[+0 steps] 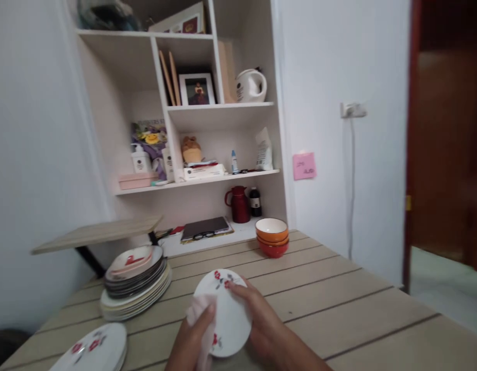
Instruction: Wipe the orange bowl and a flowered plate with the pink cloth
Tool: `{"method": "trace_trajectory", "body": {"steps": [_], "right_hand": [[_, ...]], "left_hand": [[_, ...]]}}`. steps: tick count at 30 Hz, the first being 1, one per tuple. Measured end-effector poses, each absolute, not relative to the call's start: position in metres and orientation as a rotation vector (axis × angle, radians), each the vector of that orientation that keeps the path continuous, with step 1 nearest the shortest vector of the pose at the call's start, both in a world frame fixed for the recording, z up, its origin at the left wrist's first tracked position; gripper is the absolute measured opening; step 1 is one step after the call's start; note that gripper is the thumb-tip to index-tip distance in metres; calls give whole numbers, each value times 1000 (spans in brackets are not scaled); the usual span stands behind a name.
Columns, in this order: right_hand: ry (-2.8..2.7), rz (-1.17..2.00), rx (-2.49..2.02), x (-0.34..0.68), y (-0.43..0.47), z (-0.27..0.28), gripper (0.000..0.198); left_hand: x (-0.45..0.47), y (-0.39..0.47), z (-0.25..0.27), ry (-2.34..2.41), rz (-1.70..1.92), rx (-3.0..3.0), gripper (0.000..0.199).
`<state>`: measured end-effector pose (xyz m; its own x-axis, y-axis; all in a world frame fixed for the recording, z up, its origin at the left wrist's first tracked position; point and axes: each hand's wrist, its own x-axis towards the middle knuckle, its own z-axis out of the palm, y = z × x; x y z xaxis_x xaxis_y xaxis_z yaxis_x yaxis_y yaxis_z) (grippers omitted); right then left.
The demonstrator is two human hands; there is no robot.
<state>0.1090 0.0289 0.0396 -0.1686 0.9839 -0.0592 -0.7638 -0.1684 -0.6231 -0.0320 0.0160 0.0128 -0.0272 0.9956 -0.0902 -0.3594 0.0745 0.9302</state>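
A white plate [231,319] with red flowers and grey leaves is held up, tilted, over the near part of the table. My right hand [263,322] grips its right edge, thumb on the face and fingers behind. On the left edge, my left hand [195,330] presses a pale pinkish cloth [201,305] against the plate, with the thumb in front. The fingers behind the plate are hidden. At the lower left lies a short stack of flowered plates [97,350] of the same pattern, partly cut off by the frame.
On the slatted table [319,288], a tall stack of plates [135,288] stands left beside a small raised wooden shelf [99,232]. Orange and red bowls [272,238] are stacked at the back. Behind are a red jug [239,205], a dark folder [206,228] and wall shelves [223,107].
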Motion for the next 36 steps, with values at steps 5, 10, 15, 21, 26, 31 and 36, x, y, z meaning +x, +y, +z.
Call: {"method": "trace_trajectory", "body": {"steps": [5,10,15,21,26,31,36], "right_hand": [[-524,1719,-636,113,25,39,46],[-547,1700,-678,113,27,30,37],[-549,1601,-688,111,28,23,45],[-548,1548,-700,110,29,25,54],[-660,1536,-703,108,27,25,61],[-645,1549,-711,106,25,24,67],[-597,1526,-668,100,24,22,63]], "left_hand": [[-26,4,19,980,1380,809,69],[-27,-2,21,1008,1362,821,47],[-27,4,17,1015,1418,826,51],[-29,17,9,1021,1530,863,72],[-33,14,9,1006,1525,938,63],[-34,15,9,1000,1490,916,67],[-31,16,8,996,1424,862,76]]}}
